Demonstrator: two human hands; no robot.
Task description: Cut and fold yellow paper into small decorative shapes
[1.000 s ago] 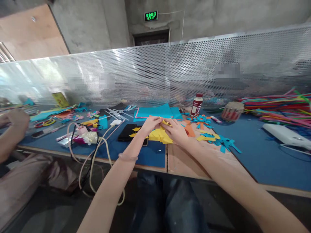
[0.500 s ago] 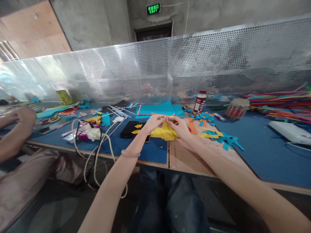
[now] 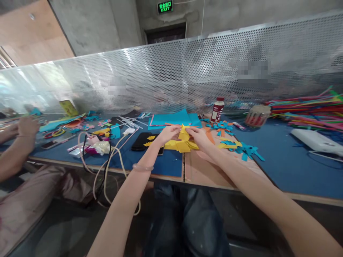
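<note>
Between my two hands a small piece of yellow paper (image 3: 183,133) is held up, its pointed top showing. My left hand (image 3: 169,134) pinches its left side, a clear bangle on that wrist. The fingers of my right hand (image 3: 197,135) close on its right edge. Just below, a pile of yellow paper pieces (image 3: 178,145) lies on the table. Small yellow cut-outs (image 3: 150,138) rest on a black phone-like object (image 3: 139,142) to the left. Behind my hands are blue paper sheets (image 3: 171,118).
Blue paper cut-outs (image 3: 249,151) and a dark red bottle (image 3: 218,109) stand to the right, with a clear tub (image 3: 257,116), colourful pipe cleaners (image 3: 302,110) and a white device (image 3: 316,141). Cables (image 3: 118,153) hang over the edge at left. Another person's hand (image 3: 28,126) is far left.
The yellow paper has come up between my hands and shows more of its face; my hands are slightly farther apart. The whole view has shifted a little.
</note>
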